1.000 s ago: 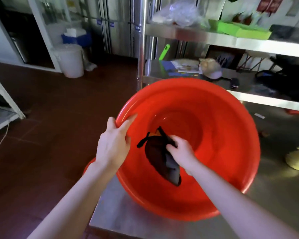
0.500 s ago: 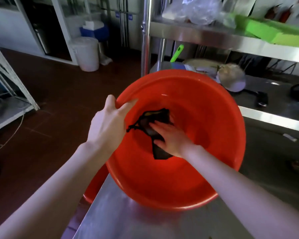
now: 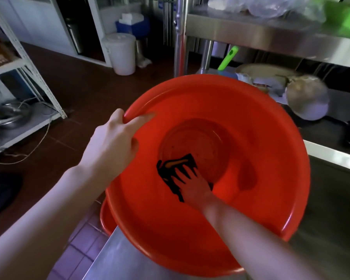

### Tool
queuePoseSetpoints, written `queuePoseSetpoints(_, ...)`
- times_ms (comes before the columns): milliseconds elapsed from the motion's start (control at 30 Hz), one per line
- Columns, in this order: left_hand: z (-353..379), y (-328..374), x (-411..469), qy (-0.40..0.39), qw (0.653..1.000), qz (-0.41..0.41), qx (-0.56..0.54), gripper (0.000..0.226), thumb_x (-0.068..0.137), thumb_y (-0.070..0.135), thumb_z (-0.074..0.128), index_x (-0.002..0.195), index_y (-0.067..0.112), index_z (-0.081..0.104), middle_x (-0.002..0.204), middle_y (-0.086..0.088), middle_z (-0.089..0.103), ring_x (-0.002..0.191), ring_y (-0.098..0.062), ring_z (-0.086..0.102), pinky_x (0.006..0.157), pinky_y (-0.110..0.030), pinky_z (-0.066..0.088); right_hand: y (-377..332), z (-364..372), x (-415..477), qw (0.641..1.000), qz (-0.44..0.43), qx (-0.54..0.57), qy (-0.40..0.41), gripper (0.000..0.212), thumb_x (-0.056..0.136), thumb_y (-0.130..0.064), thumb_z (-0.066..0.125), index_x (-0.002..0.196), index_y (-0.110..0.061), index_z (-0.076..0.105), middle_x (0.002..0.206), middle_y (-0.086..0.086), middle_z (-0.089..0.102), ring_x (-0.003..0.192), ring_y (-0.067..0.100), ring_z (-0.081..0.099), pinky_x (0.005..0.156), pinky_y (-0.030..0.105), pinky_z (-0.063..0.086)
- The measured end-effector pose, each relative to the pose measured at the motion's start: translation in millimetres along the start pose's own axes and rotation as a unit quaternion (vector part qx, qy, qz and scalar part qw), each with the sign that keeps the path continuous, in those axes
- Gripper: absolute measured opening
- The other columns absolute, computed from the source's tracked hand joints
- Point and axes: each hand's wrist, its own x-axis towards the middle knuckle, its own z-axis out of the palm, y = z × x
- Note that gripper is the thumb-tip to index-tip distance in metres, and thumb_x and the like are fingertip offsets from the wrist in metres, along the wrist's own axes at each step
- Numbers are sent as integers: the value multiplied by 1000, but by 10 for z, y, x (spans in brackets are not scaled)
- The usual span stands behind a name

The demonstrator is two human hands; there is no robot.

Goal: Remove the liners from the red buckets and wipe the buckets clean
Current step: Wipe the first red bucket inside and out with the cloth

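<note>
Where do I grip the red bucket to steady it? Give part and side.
Grip the red bucket by its rolled rim, left side, from outside, thumb over the lip, as the left hand does: smooth walls show no handle, and the right hand presses the cloth inside.

Premises present as a commercial kitchen or its back-of-house prep area. Noted: a stainless steel worktable (image 3: pixel 117 261) with a stainless overshelf (image 3: pixel 240 35) carried on a round steel post (image 3: pixel 179 37); tall stainless cabinet doors (image 3: pixel 166 17) along the far wall; brown floor tiles (image 3: pixel 85 85); a white lidded pail (image 3: pixel 121 54) on the floor, near a blue cooler box (image 3: pixel 130 27). A white slotted-angle rack (image 3: pixel 34 77) at the left holds metal bowls (image 3: pixel 8 116) on its low shelf. Clear plastic bags (image 3: pixel 261 5) lie on the overshelf, a green-handled utensil (image 3: pixel 227 58) beneath it.
</note>
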Motion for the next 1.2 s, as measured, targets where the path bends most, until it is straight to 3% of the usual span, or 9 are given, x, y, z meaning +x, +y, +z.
queuePoseSetpoints(167, 5, 55, 38, 12, 1000, 0, 14, 72, 80, 5, 62, 139, 43, 47, 88, -4, 39, 54, -26, 46, 50, -30, 44, 9, 78, 138, 999, 13, 9, 38, 57, 105, -38, 26, 155, -34, 0, 163, -7, -15, 148, 25, -19, 119, 52, -9)
queuePoseSetpoints(300, 7, 56, 34, 9, 1000, 2, 20, 72, 80, 4, 63, 139, 42, 48, 88, -4, 39, 52, -24, 46, 48, -30, 44, -237, -136, 415, 984, 87, 120, 95, 57, 105, -43, 25, 155, -31, 1, 163, -3, -15, 148, 27, -18, 118, 53, -5)
queuePoseSetpoints(500, 11, 53, 20, 13, 999, 0, 40, 72, 82, 6, 63, 141, 43, 45, 87, -5, 36, 49, -27, 44, 46, -35, 50, 25, -553, 701, 968, 135, 118, 176, 72, 93, -43, 50, 154, -26, 15, 164, 1, 1, 150, 30, -9, 118, 55, -7)
queuePoseSetpoints(600, 13, 73, 13, 19, 999, -10, 40, 71, 82, 6, 63, 140, 43, 46, 88, -7, 36, 50, -29, 45, 48, -37, 50, 506, -609, 585, 965, 171, 80, 180, 86, 86, -47, 60, 155, -27, 12, 164, -1, 2, 150, 30, -6, 117, 56, -6)
queuePoseSetpoints(733, 30, 106, 5, 24, 999, -11, 42, 70, 82, 5, 64, 140, 40, 47, 87, -7, 35, 49, -26, 42, 46, -33, 45, 860, -363, 255, 969, 186, 19, 164, 57, 101, -20, 33, 154, -20, 13, 163, 13, -1, 148, 36, 7, 119, 53, 6)
queuePoseSetpoints(800, 38, 116, -5, 28, 999, -5, 44, 69, 82, 4, 64, 140, 38, 48, 87, -7, 34, 48, -24, 39, 44, -31, 43, 847, -279, 131, 972, 189, 6, 136, 52, 100, -17, 32, 151, -21, 22, 162, 19, 0, 146, 41, 11, 118, 53, 10)
queuePoseSetpoints(900, 44, 115, 8, 35, 999, -9, 38, 66, 83, 3, 63, 139, 36, 51, 87, -9, 36, 48, -26, 41, 44, -33, 44, 675, -164, 37, 986, 139, 8, 89, 48, 98, -18, 36, 146, -26, 32, 161, 16, 3, 146, 46, 5, 118, 58, 7)
queuePoseSetpoints(1033, 54, 106, -10, 39, 999, -4, 31, 65, 84, 3, 63, 139, 35, 51, 86, -9, 35, 48, -26, 40, 43, -35, 46, 124, 76, 42, 998, -21, 31, 50, 52, 98, -20, 39, 149, -21, 32, 164, 6, -2, 149, 34, -6, 119, 52, -2)
queuePoseSetpoints(1200, 56, 47, -9, 35, 999, -5, 32, 68, 83, 4, 65, 140, 36, 49, 88, -8, 35, 50, -27, 42, 45, -35, 47, -132, 35, 432, 985, -22, 106, 132, 52, 98, -20, 39, 149, -16, 31, 164, -1, -2, 150, 24, -9, 120, 45, -2)
